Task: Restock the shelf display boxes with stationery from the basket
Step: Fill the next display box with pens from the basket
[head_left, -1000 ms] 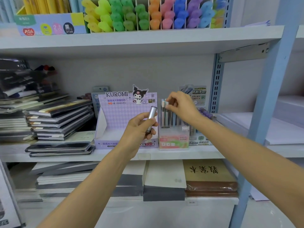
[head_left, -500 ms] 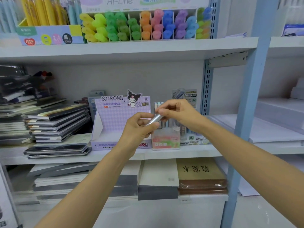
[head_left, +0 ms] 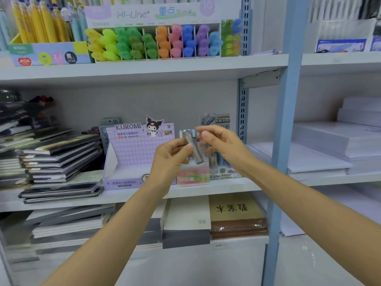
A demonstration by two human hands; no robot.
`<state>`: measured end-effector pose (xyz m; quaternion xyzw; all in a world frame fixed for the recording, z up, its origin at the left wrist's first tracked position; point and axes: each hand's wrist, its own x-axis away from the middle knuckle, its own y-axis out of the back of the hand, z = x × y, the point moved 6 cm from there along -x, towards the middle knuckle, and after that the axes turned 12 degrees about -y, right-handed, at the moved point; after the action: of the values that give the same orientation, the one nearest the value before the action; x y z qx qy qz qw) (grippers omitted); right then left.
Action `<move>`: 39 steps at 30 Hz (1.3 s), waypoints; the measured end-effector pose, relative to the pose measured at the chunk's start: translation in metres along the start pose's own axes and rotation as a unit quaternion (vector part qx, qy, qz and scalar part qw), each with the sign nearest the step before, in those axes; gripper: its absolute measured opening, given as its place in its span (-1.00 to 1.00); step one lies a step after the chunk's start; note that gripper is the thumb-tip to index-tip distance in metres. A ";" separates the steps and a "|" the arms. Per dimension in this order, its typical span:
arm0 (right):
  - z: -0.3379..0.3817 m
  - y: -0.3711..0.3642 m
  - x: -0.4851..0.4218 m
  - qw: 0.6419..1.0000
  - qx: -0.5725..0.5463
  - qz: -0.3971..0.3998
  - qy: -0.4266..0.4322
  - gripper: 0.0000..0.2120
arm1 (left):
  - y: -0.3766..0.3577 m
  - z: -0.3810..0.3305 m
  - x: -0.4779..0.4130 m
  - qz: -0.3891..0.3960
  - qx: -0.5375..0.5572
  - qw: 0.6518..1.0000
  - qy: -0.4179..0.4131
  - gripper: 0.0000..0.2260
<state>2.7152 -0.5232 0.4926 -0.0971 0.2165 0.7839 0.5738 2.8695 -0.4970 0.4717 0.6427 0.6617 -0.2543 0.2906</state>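
A grey lead tube (head_left: 193, 149) hangs tilted in front of the middle shelf (head_left: 226, 190). The left hand (head_left: 171, 159) grips it, fingers and thumb curled round its middle. The right hand (head_left: 220, 145) curls at its upper end; I cannot tell whether it pinches the tube. Behind stand a purple Kuromi display box (head_left: 132, 157) and a pink box of tubes (head_left: 192, 177).

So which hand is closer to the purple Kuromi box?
Left. The left hand is in front of the Kuromi box, at its right end; the right hand is further right, clear of it.
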 end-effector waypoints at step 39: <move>-0.079 0.061 -0.014 0.913 0.375 -0.160 0.026 -0.81 | -0.046 0.065 0.025 0.219 -0.571 0.765 -0.202 -0.37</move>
<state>2.6551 -0.5859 0.4423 0.0718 0.4910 0.5399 0.6799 2.8269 -0.5275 0.4066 0.4193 0.4516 0.1169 0.7789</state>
